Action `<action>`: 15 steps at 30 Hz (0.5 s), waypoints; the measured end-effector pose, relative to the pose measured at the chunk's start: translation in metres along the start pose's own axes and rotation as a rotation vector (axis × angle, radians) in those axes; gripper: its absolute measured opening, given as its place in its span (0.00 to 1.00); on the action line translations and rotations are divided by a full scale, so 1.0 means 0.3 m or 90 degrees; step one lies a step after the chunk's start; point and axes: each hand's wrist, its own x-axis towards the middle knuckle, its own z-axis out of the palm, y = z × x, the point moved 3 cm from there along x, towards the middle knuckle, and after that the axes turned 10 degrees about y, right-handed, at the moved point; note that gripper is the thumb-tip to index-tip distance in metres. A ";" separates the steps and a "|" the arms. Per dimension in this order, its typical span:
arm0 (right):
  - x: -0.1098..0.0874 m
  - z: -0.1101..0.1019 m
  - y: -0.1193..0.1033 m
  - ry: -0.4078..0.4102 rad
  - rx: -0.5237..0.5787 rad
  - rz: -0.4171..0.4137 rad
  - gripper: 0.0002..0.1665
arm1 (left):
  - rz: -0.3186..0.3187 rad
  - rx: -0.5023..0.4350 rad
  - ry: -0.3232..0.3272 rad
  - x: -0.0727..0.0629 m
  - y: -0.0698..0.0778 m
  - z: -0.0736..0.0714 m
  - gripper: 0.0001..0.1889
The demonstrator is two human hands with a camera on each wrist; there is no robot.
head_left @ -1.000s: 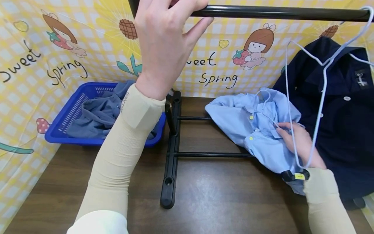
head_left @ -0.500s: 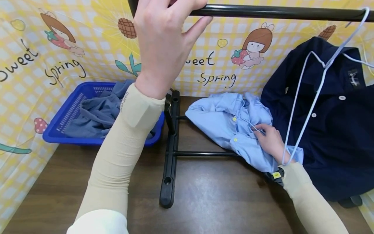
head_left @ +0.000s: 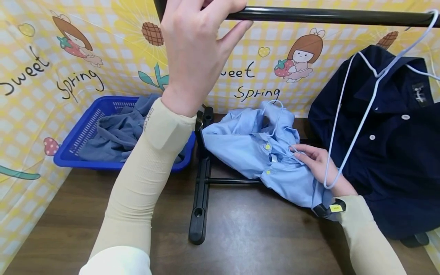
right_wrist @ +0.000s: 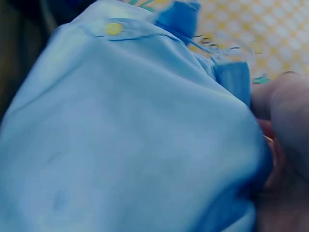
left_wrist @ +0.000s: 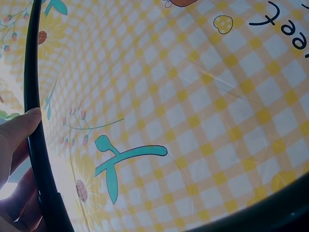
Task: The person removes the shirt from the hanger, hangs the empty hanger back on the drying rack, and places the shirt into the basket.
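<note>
Two bare hands were at work, and neither showed whole. The left hand (head_left: pixel 197 47) was cropped by the top edge of the head view, so some fingertips were out of sight; its thumb and fingers held the black rail (head_left: pixel 309 16), and the left wrist view caught them only at its border. The right hand (head_left: pixel 319 162) kept a narrow pinch on the light-blue shirt (head_left: pixel 237 149); whether the thin wire (head_left: pixel 282 105) looping at the shirt's far end was in that pinch too could not be told, the right wrist view being blurred.

Most of the shirt lay crumpled to the left of the right hand's fingertips, partly covering a crossbar (head_left: pixel 233 181), well apart from the left hand; some cloth ran behind the right wrist. A white hanger (head_left: pixel 381 75) hung from the rail across that wrist, before a dark jacket (head_left: pixel 388 172) cut off at the right. The left forearm (head_left: pixel 151 164) hid part of a blue basket (head_left: pixel 89 165) and the grey-blue cloth (head_left: pixel 115 133) inside
</note>
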 end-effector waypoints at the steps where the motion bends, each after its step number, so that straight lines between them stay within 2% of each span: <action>1: -0.004 -0.015 -0.009 -0.006 0.007 0.008 0.16 | 0.000 0.000 0.000 -0.001 0.000 0.001 0.23; 7: -0.038 -0.109 -0.054 -0.056 0.048 0.049 0.18 | 0.002 0.002 0.002 -0.004 0.000 0.003 0.23; 11: -0.068 -0.156 -0.058 -0.097 0.165 0.064 0.19 | 0.002 0.004 0.001 -0.004 -0.001 0.005 0.23; 15: -0.093 -0.175 -0.060 -0.165 0.265 0.026 0.27 | 0.001 0.007 0.000 -0.002 -0.001 0.007 0.23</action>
